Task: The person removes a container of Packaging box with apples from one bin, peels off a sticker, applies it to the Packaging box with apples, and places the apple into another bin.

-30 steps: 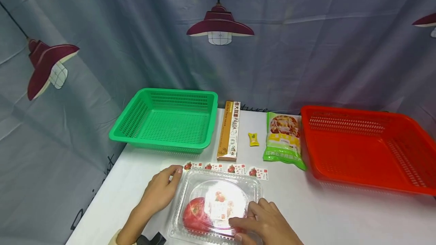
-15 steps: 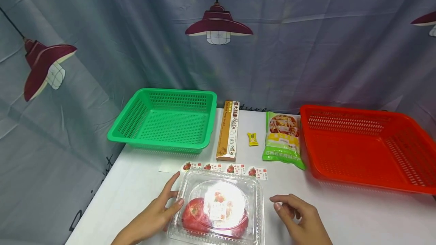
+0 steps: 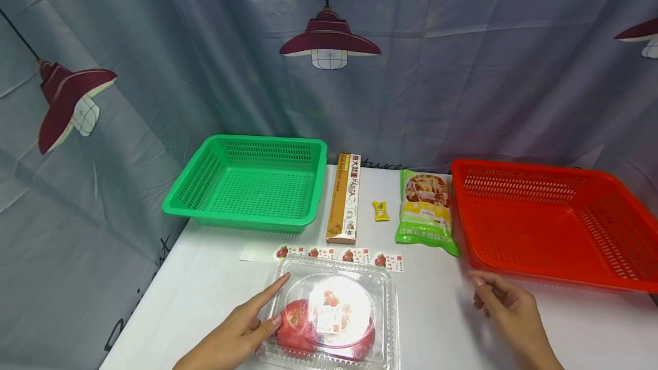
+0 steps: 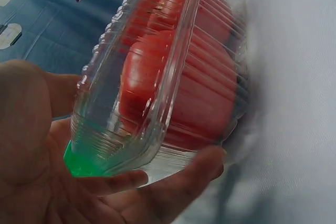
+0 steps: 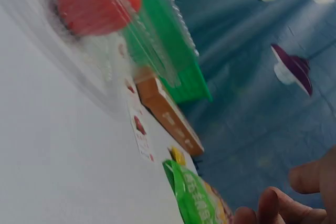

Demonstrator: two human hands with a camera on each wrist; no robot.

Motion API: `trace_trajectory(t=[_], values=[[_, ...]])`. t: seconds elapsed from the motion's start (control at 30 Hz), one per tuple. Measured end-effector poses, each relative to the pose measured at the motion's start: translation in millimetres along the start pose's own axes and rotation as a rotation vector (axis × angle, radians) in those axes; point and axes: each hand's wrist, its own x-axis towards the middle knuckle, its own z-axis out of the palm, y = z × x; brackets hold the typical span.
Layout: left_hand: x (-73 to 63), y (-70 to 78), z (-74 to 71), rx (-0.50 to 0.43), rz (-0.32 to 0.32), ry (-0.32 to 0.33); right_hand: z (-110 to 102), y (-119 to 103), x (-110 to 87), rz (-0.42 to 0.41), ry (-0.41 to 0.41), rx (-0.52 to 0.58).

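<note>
A clear plastic clamshell container with red fruits inside sits at the table's front, its lid down. A label printed with red fruit shows on the middle of the lid. My left hand grips the container's left edge, thumb and index finger over the lid; in the left wrist view its other fingers reach low along the side. My right hand is off to the right, holding nothing, fingers loosely curled, just in front of the red basket.
Behind the container lies a row of fruit-printed labels. Farther back are a green basket, a pasta box, a small yellow packet and a green food bag. A printed grey curtain hangs behind the table.
My right hand has lifted off the lid and moved right toward the red basket. My left hand has shifted from beside the container's upper left corner to its left edge.
</note>
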Motion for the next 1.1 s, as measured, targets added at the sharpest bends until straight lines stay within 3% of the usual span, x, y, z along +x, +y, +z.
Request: trace_trajectory(t=[0.17,0.3,0.47,0.6,0.73,0.9,1.1], values=[[-0.8,1.7,-0.4,-0.081,-0.042,0.001,-20,14,11.8,0.292,-0.042,0.259],[0.1,3.7,-0.9,-0.121,-0.03,0.005,-33,28,15.4,0.379,-0.071,0.531],[1.0,7.4,0.7,-0.19,-0.045,0.013,-45,40,17.4,0.345,-0.117,0.788],[3.1,14.1,1.3,-0.191,-0.027,0.022,-51,44,18.9,0.309,-0.17,0.922],[7.6,23.9,0.2,-0.149,0.014,0.036,-54,45,18.9,0.291,-0.184,0.954],[14.3,36.8,-1.9,-0.128,0.014,0.046,-57,45,17.7,0.243,-0.184,0.943],[26.9,55.5,-7.3,-0.185,-0.009,0.071,-57,44,18.0,0.198,-0.227,0.931]])
